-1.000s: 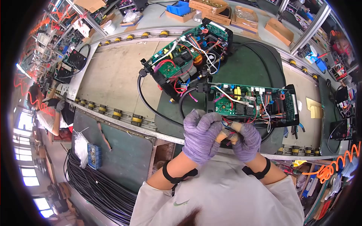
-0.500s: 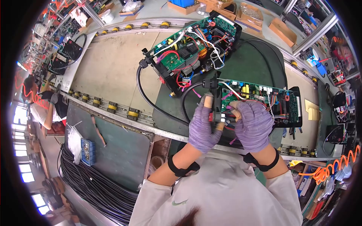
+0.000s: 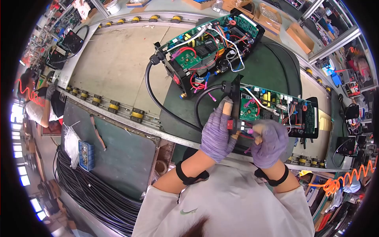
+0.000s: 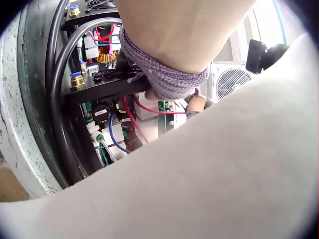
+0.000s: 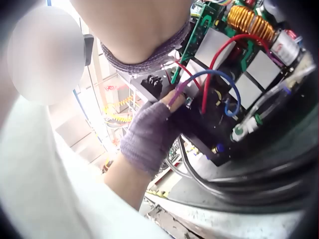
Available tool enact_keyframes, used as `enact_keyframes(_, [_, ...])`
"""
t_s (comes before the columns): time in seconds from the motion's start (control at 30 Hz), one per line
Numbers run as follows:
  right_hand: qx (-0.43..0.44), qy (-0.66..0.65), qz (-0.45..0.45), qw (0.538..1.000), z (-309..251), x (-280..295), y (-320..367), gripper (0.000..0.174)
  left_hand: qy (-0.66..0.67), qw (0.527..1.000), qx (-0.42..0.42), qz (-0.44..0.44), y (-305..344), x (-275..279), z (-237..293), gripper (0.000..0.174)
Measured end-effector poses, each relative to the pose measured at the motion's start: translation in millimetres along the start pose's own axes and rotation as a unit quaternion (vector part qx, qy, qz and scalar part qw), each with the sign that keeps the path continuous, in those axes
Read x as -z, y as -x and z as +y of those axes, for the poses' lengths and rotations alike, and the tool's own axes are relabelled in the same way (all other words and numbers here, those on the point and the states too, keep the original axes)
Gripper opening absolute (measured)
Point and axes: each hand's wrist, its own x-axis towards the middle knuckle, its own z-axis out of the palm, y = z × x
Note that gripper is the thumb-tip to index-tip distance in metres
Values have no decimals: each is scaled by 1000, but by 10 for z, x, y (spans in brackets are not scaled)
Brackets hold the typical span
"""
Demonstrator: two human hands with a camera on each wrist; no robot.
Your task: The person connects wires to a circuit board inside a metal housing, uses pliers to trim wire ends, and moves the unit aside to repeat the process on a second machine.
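Note:
In the head view a black-framed electronic unit with a green circuit board [image 3: 249, 112] lies before me. My gloved left hand [image 3: 215, 134] grips its black end panel [image 3: 236, 98] beside a red switch [image 3: 230, 125], one finger up along the outer face and the thumb at the lower edge. Just inside the panel my gloved right hand [image 3: 270, 144] has curled fingers pinching at a magenta-sleeved wire terminal [image 3: 250, 131]; these fingertips partly hide it. In the right wrist view a blue wire [image 5: 214, 72] with a magenta sleeve loops close to the left fingers [image 5: 172, 98].
A second open unit [image 3: 207, 55] sits behind, its black cable [image 3: 149, 85] curving over the green mat [image 3: 173, 106]. Roller rails [image 3: 114, 106] edge the bench. At left are a blue bin [image 3: 86, 155] and coiled black cable [image 3: 98, 193]; another person [image 3: 37, 110] works beyond.
The hands were together at the near side of the unit; the left moved to the end panel, the right to its inner side. The head view has since shifted slightly.

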Motion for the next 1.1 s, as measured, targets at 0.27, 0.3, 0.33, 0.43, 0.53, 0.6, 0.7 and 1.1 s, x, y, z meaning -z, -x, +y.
enact_keyframes(0.27, [-63,90,-140,984,-85,101,-456,35,-14,1000,-14,14,-19,19,17,93])
enact_keyframes(0.3, [-69,108,-169,977,-102,121,-526,34,-15,1000,-14,14,-23,17,14,94])
enact_keyframes(0.33, [-75,126,-198,969,-108,127,-566,32,-15,1000,-14,13,-16,13,10,94])
enact_keyframes(0.43, [-20,149,-218,964,-65,93,-621,31,-22,999,-18,25,5,-26,-24,94])
enact_keyframes(0.53, [0,147,-233,961,-25,75,-631,32,-2,999,-25,27,1,-9,-23,93])
enact_keyframes(0.6, [17,151,-227,962,-26,68,-635,32,7,999,-28,32,0,-17,-28,92])
enact_keyframes(0.7, [34,149,-226,962,-20,85,-650,32,9,999,-26,29,-5,-19,-26,91])
enact_keyframes(1.1, [65,148,-222,961,30,87,-603,34,-23,999,-40,21,-32,29,-35,93])
